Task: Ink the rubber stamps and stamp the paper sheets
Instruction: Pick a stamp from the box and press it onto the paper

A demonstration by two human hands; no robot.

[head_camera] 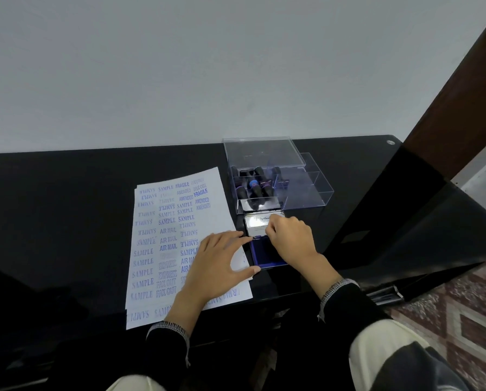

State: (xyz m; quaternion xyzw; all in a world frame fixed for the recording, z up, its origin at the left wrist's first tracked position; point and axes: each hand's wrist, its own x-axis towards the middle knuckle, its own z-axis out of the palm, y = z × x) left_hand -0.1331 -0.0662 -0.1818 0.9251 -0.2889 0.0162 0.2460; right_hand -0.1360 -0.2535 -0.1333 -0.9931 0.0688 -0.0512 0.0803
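- Fingers of the left hand [217, 259] lie straight and a little spread, flat on the paper sheets [162, 249], with fingertips and thumb reaching the left edge of the ink pad [264, 256].
- Fingers of the right hand [291, 239] are curled at the ink pad's raised lid [260, 223]; they seem to pinch its near edge, though the exact grip is hidden behind the knuckles.
- Ink pad sits just right of the sheets, open, its blue pad facing up near the table's near edge, the silver lid tilted up on the far side.
- Paper sheets lie left of centre on the black table [67, 207], stacked slightly askew, the top one crowded with blue prints: SAMPLE, AIR MAIL, FRAGILE, AMENDED, EXPRESS, FAX OUT.
- Rubber stamps [253, 187] with dark handles lie heaped in a clear plastic box [309, 190], just beyond the ink pad; the right compartment of the box looks mostly bare.
- Clear lid [261, 153] of the box stands at the far side.
- Dark sleeves [168, 342] with pale cuffs cover both wrists.
- Patterned red floor [461, 306] shows at the right, and a pale wall [208, 66] rises behind the table.
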